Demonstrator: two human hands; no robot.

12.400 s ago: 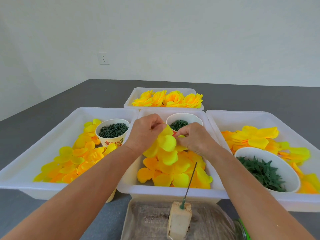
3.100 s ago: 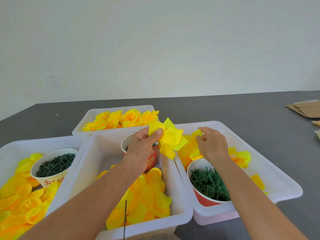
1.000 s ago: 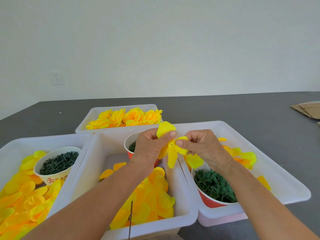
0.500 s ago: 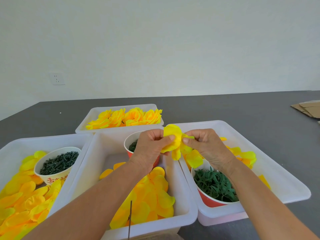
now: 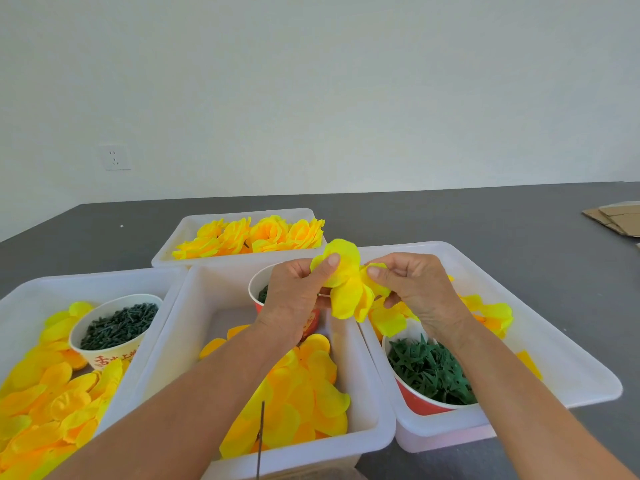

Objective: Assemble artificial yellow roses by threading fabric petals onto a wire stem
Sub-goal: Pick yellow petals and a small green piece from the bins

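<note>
Four trays: white plastic, on the grey desk (image 5: 485, 220); centre tray (image 5: 180, 341) holds loose petals (image 5: 304, 393); left tray (image 5: 41, 285) at 9 o'clock, right tray (image 5: 571, 368) at 3 o'clock, far tray (image 5: 242, 261) at 12 o'clock with finished roses (image 5: 256, 233).
Cups: white cup (image 5: 104, 358) of dark green bits in left tray; red cup (image 5: 422, 403) of green star-shaped pieces in right tray; another red cup (image 5: 256, 289) behind the left hand.
Other: cardboard (image 5: 616, 216) at 2 o'clock, cut off by the edge; wall socket (image 5: 116, 157).
Hidden: wire stem (image 5: 261, 434) only partly seen at 6 o'clock, its base cut off; whether any wire runs through the held petals, cannot tell.
Left hand (image 5: 294, 299): raised above the centre tray, thumb and fingers pinched closed on the petal cluster (image 5: 346, 285).
Right hand (image 5: 415, 289): at 3 o'clock of the cluster, fingertips pinching its right edge.
</note>
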